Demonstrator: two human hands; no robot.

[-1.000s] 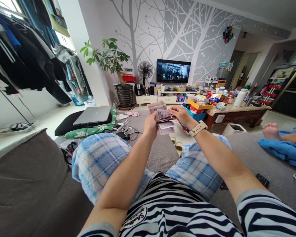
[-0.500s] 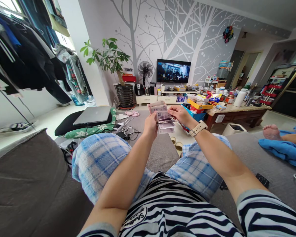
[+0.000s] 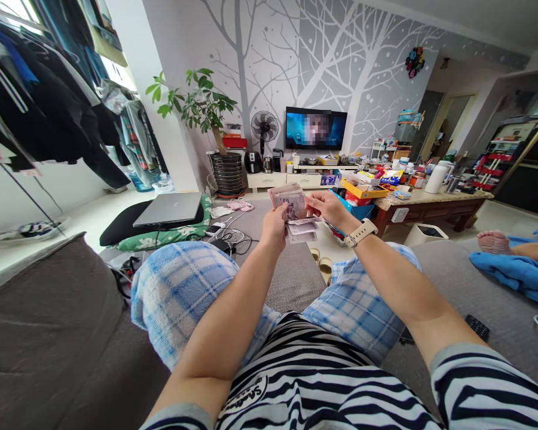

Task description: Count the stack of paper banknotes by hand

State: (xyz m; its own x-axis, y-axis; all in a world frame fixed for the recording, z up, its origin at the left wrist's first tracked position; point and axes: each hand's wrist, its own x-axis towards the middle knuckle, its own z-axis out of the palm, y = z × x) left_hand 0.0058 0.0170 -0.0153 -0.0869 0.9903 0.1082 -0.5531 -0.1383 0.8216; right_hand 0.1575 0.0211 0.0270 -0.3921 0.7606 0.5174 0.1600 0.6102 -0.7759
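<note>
Our right hand (image 3: 325,206) has lifted the top note upright off the banknotes (image 3: 296,218); our left hand (image 3: 273,230) stays pinching the stack.

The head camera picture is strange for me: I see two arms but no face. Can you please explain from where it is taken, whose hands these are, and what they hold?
The camera sits on a person's head and looks forward and down, so you see that person's own body from above: a striped shirt, blue checked trousers and both arms. No machine is involved. The person sits on a grey sofa in a living room.

The left hand grips a bundle of banknotes. The right hand, with a watch on its wrist, pinches one note at the top of the bundle.

Further off are a closed laptop on a cushion, a television on the wall and a cluttered low table. The bare foot at the right edge belongs to another person.
</note>
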